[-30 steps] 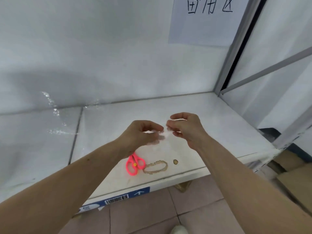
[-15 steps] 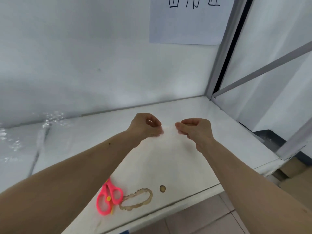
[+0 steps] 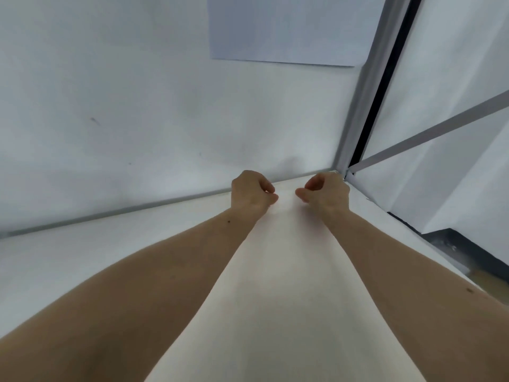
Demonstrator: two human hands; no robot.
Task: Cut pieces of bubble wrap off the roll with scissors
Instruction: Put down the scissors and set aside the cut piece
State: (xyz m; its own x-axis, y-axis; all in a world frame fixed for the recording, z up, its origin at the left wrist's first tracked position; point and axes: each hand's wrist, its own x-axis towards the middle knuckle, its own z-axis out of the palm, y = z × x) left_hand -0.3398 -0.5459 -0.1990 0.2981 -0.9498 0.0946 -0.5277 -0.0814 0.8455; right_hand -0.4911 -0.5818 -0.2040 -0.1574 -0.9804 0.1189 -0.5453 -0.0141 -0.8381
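Both my arms reach far over the white table (image 3: 110, 244) toward its back right corner. My left hand (image 3: 252, 193) has thumb and fingers pinched together. My right hand (image 3: 326, 193) is curled, with the thumb pointing left. Between the two hands stretches a small clear piece of bubble wrap (image 3: 286, 201), so faint that its edges are hard to make out; it is low over the tabletop by the wall. The scissors and the roll are out of view.
A white wall rises directly behind the hands, with a sheet of paper (image 3: 289, 28) stuck high on it. A grey metal post (image 3: 360, 106) and a slanted bar (image 3: 440, 130) close the corner at right. Past the table's right edge lies a dark object (image 3: 454, 249).
Both hands have moved away from me to the back right corner, still pinching the clear piece. The view has shifted forward, so the pink scissors and the stain ring have dropped out of sight.
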